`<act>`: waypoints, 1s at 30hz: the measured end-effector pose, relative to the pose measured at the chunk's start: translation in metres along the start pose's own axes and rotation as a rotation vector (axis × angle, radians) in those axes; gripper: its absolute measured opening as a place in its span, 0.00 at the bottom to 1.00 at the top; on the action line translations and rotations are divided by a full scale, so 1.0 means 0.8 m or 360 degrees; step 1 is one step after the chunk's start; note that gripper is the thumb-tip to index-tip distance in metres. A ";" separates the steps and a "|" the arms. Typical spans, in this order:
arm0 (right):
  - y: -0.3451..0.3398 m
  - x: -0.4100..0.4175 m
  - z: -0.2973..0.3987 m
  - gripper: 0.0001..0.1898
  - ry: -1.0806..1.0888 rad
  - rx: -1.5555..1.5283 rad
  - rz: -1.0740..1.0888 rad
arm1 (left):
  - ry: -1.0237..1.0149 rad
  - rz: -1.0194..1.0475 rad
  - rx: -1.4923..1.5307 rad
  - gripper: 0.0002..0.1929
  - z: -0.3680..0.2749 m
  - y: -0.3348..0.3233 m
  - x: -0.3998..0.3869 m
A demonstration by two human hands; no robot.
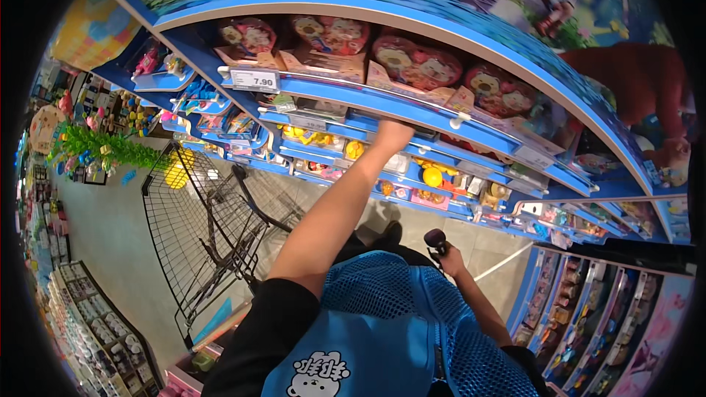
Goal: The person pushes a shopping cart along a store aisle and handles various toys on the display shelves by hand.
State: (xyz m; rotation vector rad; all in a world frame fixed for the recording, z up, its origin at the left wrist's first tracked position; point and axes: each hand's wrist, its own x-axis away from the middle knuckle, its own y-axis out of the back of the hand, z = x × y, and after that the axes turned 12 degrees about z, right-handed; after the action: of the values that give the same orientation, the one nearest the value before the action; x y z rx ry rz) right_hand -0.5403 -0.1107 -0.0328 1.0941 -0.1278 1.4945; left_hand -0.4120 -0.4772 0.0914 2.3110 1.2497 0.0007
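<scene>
My left hand [395, 135] reaches into the second tier of a blue store shelf [342, 88]. Its fingers are hidden under the edge of the tier above, so what they touch cannot be made out. Low by my right side, my right hand [452, 260] grips a dark handheld device [436, 241], which looks like a barcode scanner. Pink heart-shaped toy packs [416, 63] stand in open display boxes on the top tier, above my left hand. A yellow round toy [354, 149] sits one tier below it.
A black wire shopping cart [182, 231] stands on the left, with a green tinsel-like garland [105, 146] beyond it. White price tags [255, 80] line the shelf edges. Another stocked shelf unit [573, 314] rises at the lower right. Pink boxed goods [190, 369] lie near my left elbow.
</scene>
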 end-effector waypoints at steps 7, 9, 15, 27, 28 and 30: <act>0.001 0.017 0.064 0.24 -0.0042 -0.0214 -0.0087 | 0.0120 0.0270 0.0279 0.21 -0.009 -0.007 -0.004; -0.005 0.024 0.046 0.23 -0.0006 -0.0227 -0.0155 | 0.0156 0.0360 0.0336 0.22 -0.005 -0.006 -0.003; -0.009 0.052 -0.052 0.22 -0.0099 -0.0099 -0.0368 | 0.0266 0.0517 -0.0415 0.23 -0.027 -0.033 -0.010; 0.022 0.034 -0.073 0.20 0.0268 0.0250 -0.0174 | -0.0445 0.0559 -0.1096 0.13 -0.032 -0.005 0.031; 0.032 0.029 -0.060 0.21 0.0204 0.0140 -0.0094 | -0.0398 0.0533 -0.1128 0.13 -0.028 -0.006 0.031; 0.046 0.021 -0.042 0.21 0.0119 0.0072 -0.0020 | -0.0282 0.0775 -0.1123 0.17 -0.019 -0.014 0.026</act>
State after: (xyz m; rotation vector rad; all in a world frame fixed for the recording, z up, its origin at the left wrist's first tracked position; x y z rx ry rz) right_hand -0.5865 -0.0870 -0.0216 1.0715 -0.0348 1.5313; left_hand -0.4120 -0.4492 0.0953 1.8664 0.4575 0.3401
